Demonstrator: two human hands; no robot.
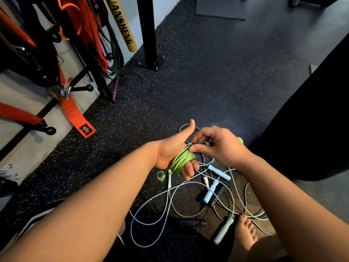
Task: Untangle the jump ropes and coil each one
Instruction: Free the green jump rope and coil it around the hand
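Green jump rope (182,160) nearly coiled round my left hand (170,150), fingers (188,172) roughly straight; right hand (219,146) pinches its handle (240,140); blue ropes (209,192) lie tangled.

black letters ending "ANSHENG" down the yellow stick (123,27); logo patch on the orange strap (75,112), unreadable

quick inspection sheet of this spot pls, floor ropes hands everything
surface: dark speckled floor
job's things: green rope coiled round left hand; pale blue ropes and dark handles tangled on floor
clutter: metal clips at left edge
grippers: left hand flat, thumb up; right hand pinches green rope's end
cables: thin cord with purple handle near post
surroundings: orange straps hanging at left, yellow pad, grey mat, bare foot
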